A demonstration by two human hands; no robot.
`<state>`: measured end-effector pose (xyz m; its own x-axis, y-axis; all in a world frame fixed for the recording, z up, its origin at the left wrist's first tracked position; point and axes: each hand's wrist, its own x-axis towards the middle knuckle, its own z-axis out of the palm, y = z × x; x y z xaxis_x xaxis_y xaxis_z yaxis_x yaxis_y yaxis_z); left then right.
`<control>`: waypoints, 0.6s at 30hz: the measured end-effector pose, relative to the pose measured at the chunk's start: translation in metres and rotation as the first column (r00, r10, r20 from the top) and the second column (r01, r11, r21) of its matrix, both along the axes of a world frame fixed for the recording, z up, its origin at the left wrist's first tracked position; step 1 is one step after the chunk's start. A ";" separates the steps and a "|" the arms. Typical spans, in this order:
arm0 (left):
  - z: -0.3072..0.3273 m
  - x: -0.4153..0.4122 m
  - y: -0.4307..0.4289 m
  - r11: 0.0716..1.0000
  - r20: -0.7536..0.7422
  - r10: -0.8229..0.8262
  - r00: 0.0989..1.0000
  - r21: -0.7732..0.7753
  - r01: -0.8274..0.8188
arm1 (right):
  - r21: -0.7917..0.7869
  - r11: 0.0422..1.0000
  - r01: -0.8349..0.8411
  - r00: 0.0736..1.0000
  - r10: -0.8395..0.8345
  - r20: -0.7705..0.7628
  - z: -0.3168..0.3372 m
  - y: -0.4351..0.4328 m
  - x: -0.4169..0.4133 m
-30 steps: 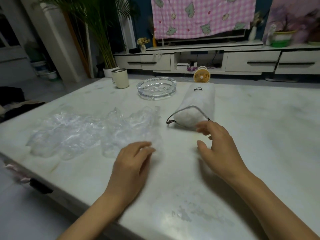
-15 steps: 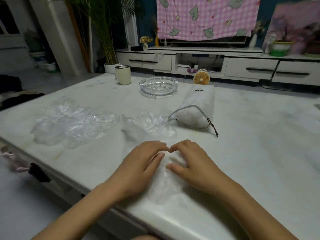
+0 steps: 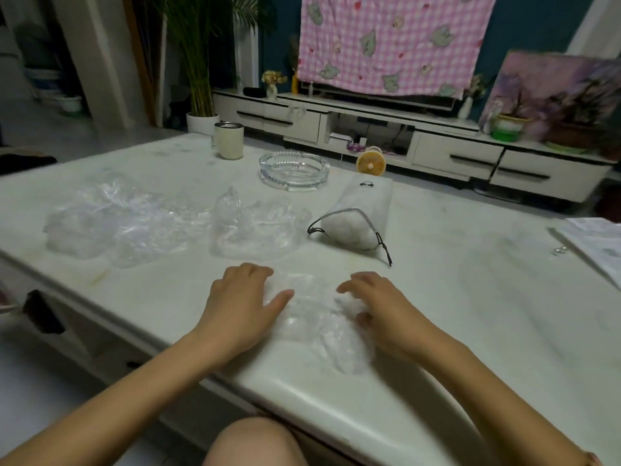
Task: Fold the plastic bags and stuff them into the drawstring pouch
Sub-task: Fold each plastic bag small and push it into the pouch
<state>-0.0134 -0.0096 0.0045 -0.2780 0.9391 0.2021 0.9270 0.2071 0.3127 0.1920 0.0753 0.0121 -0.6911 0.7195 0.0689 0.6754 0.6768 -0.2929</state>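
A clear crumpled plastic bag [image 3: 311, 319] lies flat near the table's front edge, between my hands. My left hand [image 3: 243, 297] rests palm down on its left side, thumb stretched out over the plastic. At the bag's right side, my right hand [image 3: 381, 307] has its fingers curved and pinches a bunched bit of plastic against the thumb. The white drawstring pouch [image 3: 361, 211] lies on its side beyond my hands. Its grey-rimmed mouth faces me, white filling shows inside, and its black cords trail on the table. Two more clear bags [image 3: 111, 223] [image 3: 255, 223] lie loose to the left.
On the white marble table [image 3: 470, 297], a glass ashtray [image 3: 294, 169] and a cream mug [image 3: 228, 141] stand at the far side. Papers [image 3: 598, 243] lie at the right edge. A small yellow fan [image 3: 371, 164] stands beyond the table. My knee [image 3: 252, 442] shows below the front edge.
My hands pulled one bag toward the front edge, met at its middle, then slid apart to its left and right sides. The pouch and other bags stayed put.
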 end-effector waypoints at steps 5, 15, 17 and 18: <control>-0.017 0.028 -0.005 0.993 0.091 -0.042 0.995 0.113 0.031 | -0.207 0.885 0.417 0.857 -0.459 -0.234 -0.008 -0.024 0.038; -0.025 0.025 -0.017 0.893 0.106 -0.447 0.888 -0.012 0.450 | 0.198 0.971 0.136 0.988 -0.118 -0.100 -0.013 -0.069 0.010; -0.031 0.016 -0.017 0.890 0.130 -0.453 0.882 0.002 0.456 | 0.211 0.972 0.100 0.988 -0.072 -0.133 -0.021 -0.065 0.017; -0.032 0.013 -0.018 0.886 0.113 -0.464 0.879 0.035 0.463 | 0.226 0.970 0.091 0.987 -0.058 -0.148 -0.023 -0.063 0.021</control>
